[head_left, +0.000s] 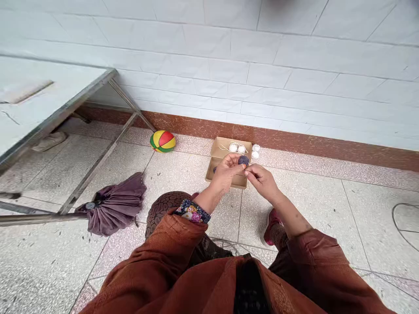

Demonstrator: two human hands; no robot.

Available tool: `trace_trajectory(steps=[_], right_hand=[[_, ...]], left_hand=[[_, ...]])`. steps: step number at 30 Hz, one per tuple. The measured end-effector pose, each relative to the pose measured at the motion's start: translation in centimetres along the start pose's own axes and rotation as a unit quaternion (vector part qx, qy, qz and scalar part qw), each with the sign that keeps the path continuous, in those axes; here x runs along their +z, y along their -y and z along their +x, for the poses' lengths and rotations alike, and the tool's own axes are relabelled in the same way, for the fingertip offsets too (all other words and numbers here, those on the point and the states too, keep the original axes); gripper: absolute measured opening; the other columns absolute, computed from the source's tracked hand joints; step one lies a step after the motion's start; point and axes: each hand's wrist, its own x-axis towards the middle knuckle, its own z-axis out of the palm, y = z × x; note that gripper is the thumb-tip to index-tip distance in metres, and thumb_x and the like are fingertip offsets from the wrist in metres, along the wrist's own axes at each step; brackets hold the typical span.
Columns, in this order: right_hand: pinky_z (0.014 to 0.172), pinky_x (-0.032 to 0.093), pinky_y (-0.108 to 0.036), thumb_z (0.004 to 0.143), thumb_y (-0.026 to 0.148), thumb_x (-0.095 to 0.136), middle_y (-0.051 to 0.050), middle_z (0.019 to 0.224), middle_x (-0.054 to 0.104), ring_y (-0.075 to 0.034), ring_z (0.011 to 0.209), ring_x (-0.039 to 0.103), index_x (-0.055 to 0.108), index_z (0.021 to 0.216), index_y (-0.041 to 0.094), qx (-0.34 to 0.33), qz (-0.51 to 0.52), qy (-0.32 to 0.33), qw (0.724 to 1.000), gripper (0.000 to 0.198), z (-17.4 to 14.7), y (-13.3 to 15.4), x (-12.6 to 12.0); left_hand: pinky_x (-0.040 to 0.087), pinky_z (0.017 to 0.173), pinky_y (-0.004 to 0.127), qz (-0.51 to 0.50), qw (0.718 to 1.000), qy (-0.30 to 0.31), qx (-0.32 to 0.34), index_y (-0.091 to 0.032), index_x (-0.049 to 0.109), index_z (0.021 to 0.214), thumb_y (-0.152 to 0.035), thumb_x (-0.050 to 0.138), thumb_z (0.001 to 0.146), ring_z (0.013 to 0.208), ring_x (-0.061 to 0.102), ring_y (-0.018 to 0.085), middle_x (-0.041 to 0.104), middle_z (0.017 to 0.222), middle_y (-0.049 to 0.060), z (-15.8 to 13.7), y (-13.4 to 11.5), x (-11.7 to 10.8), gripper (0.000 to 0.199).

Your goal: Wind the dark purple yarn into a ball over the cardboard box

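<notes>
The person's left hand (225, 169) pinches a dark purple yarn ball (243, 161) over the right edge of an open cardboard box (241, 183). The right hand (262, 182), fingertips pressed together, meets it there; any strand between them is too small to tell.

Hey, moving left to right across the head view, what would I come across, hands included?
White tabletop → folded purple fabric bundle → yellow, red and green ball → left hand → small dark ball → right hand → thin dark loop on the floor.
</notes>
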Motion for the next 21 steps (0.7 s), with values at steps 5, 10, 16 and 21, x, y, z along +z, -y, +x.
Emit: trace_trajectory(steps=[5, 10, 16, 21], right_hand=[[0.071, 0.05, -0.033, 0.104, 0.036, 0.065, -0.003, 0.085, 0.07, -0.019, 0.076, 0.063, 0.073, 0.093, 0.025, -0.008, 0.013, -0.007, 1.0, 0.017, -0.2, 0.3, -0.8], [0.072, 0.05, -0.034, 0.102, 0.044, 0.068, -0.003, 0.082, 0.069, -0.02, 0.074, 0.061, 0.075, 0.09, 0.026, 0.049, -0.013, -0.081, 0.995, 0.023, 0.5, -0.8, -1.7], [0.073, 0.05, -0.035, 0.103, 0.046, 0.063, -0.003, 0.083, 0.068, -0.02, 0.076, 0.061, 0.07, 0.09, 0.025, 0.106, -0.005, -0.065, 0.992, 0.026, 0.5, -2.5, -0.8], [0.078, 0.053, -0.035, 0.103, 0.046, 0.064, -0.004, 0.085, 0.07, -0.021, 0.081, 0.063, 0.071, 0.087, 0.025, 0.053, 0.02, 0.039, 0.998, 0.027, -0.2, -0.9, 0.4]], left_hand=[[0.05, 0.082, 0.03, 0.047, 0.999, -0.007, -0.001, -0.019, 0.066, 0.099, -0.024, 0.094, 0.063, 0.081, 0.062, 0.012, 0.07, 0.086, -0.002, 0.1, 0.2, -0.5, 0.046], [0.049, 0.082, 0.03, 0.097, 0.989, 0.103, -0.046, -0.018, 0.067, 0.096, -0.02, 0.093, 0.067, 0.08, 0.063, 0.011, 0.071, 0.088, -0.001, -0.6, -0.1, -0.4, 0.039], [0.051, 0.09, 0.032, 0.012, 0.991, 0.124, -0.04, -0.018, 0.067, 0.101, -0.023, 0.094, 0.07, 0.089, 0.065, 0.013, 0.072, 0.096, 0.001, -0.7, -0.2, -0.1, 0.041], [0.051, 0.094, 0.032, 0.008, 1.0, 0.011, 0.0, -0.021, 0.065, 0.106, -0.019, 0.088, 0.074, 0.093, 0.066, 0.013, 0.071, 0.096, 0.0, 0.2, 0.2, -0.8, 0.04]])
